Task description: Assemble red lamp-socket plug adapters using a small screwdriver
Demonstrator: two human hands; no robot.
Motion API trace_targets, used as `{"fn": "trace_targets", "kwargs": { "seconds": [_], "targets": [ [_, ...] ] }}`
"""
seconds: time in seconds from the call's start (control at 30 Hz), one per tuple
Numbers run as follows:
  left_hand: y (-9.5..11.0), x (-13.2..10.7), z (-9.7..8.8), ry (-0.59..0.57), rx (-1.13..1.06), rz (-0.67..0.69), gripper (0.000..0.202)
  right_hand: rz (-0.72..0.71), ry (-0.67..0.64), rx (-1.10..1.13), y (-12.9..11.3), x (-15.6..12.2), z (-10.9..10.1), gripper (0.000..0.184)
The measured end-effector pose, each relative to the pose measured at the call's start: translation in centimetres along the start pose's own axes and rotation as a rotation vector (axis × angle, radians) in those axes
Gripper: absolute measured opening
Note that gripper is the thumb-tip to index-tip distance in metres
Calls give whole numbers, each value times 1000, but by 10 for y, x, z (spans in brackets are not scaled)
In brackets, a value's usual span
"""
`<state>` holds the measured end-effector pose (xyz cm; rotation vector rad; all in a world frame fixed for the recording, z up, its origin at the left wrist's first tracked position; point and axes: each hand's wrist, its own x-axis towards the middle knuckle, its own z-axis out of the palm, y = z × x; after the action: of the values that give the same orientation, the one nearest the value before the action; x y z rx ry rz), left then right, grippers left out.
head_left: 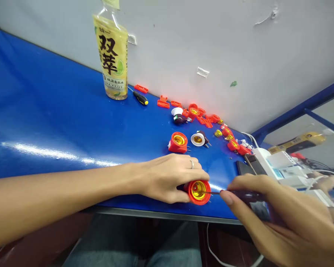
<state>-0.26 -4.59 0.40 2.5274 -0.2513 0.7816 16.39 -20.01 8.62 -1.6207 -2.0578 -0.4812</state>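
Two bare hands were at the near edge of the blue table (72,122): the left hand (167,178) was holding the red lamp socket (199,187) from its side, while the right hand (284,211) was wrapped around a dark-handled screwdriver (246,197), whose thin shaft reached into the gold-coloured inside of this socket. Just beyond the left hand was a second red socket (178,141), with a white-rimmed socket (197,139) near it. Farther, by the grey wall (167,52), several red plastic parts (163,102) lay, and another screwdriver (140,97) was beside the yellow drink bottle (114,59).
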Motion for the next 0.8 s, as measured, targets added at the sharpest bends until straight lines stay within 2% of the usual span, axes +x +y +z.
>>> {"fn": "trace_targets", "kwargs": {
  "seconds": [0.1,0.23,0.4,0.6,0.8],
  "targets": [
    [1,0,0,12,-3,-10,33,-41,22,69,-2,0,3,6],
    [1,1,0,7,3,-24,32,-26,26,58,-4,0,3,5],
    [2,2,-1,-1,-1,-24,33,-23,-40,116,-3,1,4,7],
    [2,2,-1,-4,-9,-26,33,-34,-56,105,-1,-1,3,3],
    [1,2,0,10,4,-15,29,22,-169,68,-8,-1,-2,11]
  ]
}}
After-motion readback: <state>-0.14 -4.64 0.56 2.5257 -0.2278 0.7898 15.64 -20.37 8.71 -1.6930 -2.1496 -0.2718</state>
